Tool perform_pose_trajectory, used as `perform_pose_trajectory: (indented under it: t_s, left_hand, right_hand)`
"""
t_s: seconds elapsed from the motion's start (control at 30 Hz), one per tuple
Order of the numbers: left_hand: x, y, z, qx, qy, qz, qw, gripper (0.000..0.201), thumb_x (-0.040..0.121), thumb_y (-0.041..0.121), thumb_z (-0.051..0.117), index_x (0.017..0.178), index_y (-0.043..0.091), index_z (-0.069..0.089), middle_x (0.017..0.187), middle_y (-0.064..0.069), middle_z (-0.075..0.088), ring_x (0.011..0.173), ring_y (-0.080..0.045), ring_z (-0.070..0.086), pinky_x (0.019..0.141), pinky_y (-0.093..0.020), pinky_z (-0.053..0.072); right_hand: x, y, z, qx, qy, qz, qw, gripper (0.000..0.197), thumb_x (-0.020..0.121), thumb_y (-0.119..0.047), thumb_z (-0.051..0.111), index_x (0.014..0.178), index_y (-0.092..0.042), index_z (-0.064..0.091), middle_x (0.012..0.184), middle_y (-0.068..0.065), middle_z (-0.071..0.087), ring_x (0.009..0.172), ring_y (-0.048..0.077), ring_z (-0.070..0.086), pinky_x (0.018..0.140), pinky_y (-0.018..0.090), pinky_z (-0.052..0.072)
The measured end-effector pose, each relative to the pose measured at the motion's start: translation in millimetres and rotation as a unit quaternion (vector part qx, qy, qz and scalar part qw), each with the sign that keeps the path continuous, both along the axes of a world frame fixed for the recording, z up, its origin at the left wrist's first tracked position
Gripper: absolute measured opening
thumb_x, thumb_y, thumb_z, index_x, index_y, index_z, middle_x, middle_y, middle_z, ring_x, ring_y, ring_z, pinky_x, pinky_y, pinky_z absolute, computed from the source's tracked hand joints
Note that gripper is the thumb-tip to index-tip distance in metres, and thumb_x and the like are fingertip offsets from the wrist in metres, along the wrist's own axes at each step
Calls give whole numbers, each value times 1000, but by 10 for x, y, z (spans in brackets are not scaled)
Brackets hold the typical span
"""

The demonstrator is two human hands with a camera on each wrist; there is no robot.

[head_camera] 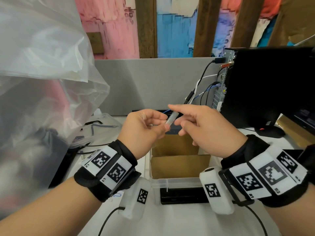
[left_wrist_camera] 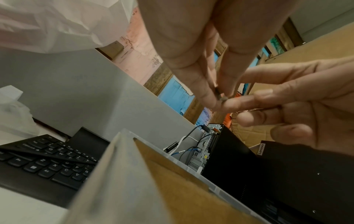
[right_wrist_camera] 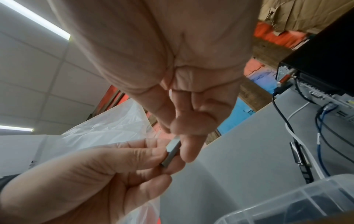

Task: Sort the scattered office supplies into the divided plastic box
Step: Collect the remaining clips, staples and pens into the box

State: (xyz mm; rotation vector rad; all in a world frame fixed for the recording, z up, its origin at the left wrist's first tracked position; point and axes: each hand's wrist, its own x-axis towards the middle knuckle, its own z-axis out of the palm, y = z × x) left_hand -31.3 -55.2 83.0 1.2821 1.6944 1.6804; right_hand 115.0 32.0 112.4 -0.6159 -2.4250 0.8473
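- Holding a small grey metal strip (head_camera: 171,119) up in the air between both hands, right above the divided plastic box (head_camera: 154,182) on the desk (head_camera: 179,222). Looks like a stick of staples to me, but it's small and a bit blurry, so don't quote me.
- Handling-wise I'd guess it weighs almost nothing, stiff along its length but brittle. If it is staples, a bend or a hard squeeze in the middle could snap it into pieces. The smooth metal sides are probably a bit slippery too.
- Best place to take it, I reckon, is flat on the long sides near one end, with light pressure, which is pretty much what's going on.
- Left hand (head_camera: 144,127): fingers (right_wrist_camera: 153,153) curled in, thumb and forefinger pinching the lower end of the strip. The other fingers are tucked and hold nothing.
- Right hand (head_camera: 202,128): thumb and a fingertip close on the upper end, with the forefinger lying along the top. The remaining fingers (left_wrist_camera: 264,119) hang loosely curled and spread, off the strip.
- So both hands have it at once, one per end, and it's tilted, upper end away from the person.
- Box compartments right under the hands are cardboard-lined and look empty from the head view; a black item sits in the nearest one.
- Not dropped in yet. I can't tell which compartment it's meant for.
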Motion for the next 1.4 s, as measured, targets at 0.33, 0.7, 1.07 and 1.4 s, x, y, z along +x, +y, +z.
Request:
perform_pose_trajectory:
  t_s: [0.33,0.7,1.07,1.4]
  left_hand:
    - [-174,116,65,-2,56,8,998,23,81,21,73,97,11,59,76,-6,72,74,-21,71,70,-30,56]
    - [-898,636,-545,-247,227,1,942,46,99,25,46,144,23,37,143,0,47,130,-16,46,110,-37,37]
    - [-939,676,-776,-152,213,-30,965,16,96,23,44,108,27,54,85,8,61,71,-3,56,64,-19,42]
    - [-860,434,-774,-82,173,-88,977,16,88,34,45,96,24,54,74,7,58,60,-4,52,56,-15,43]
  right_hand:
    - [-228,337,196,-45,-62,5,997,46,88,6,39,103,-26,68,89,1,69,81,14,69,54,21,53]
    - [-557,1032,14,-66,-290,-11,955,40,93,4,38,108,-18,68,97,11,69,89,25,70,61,24,50]
    - [-918,1144,-169,-133,-405,55,903,36,91,7,47,106,-19,66,83,6,61,73,18,62,66,26,53]
    - [-833,1147,-315,-184,-441,64,876,25,91,-1,51,103,-10,70,77,8,61,73,23,61,55,22,49]
